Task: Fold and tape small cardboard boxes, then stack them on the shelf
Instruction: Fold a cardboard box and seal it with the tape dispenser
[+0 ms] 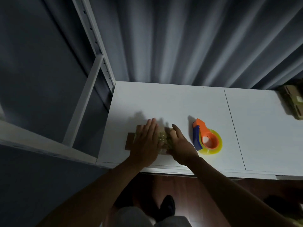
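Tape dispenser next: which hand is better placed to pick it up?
Probably the right hand. It is next to the tape dispenser, which lies to its right on the table. The left hand presses flat on the cardboard box, farther away, steadying it.

Brown box (131, 141) under the hands, bearing glossy yellowish clear tape (162, 138) between them. Right of the right hand (178, 145): dispenser (200, 136) with orange body, blue blade guard and translucent yellow roll. White table (180, 102), one thin dark seam. Far right: tan boxes (293, 102). Beyond: grey-blue pleated curtain (180, 38); left, white shelf frame (91, 79).
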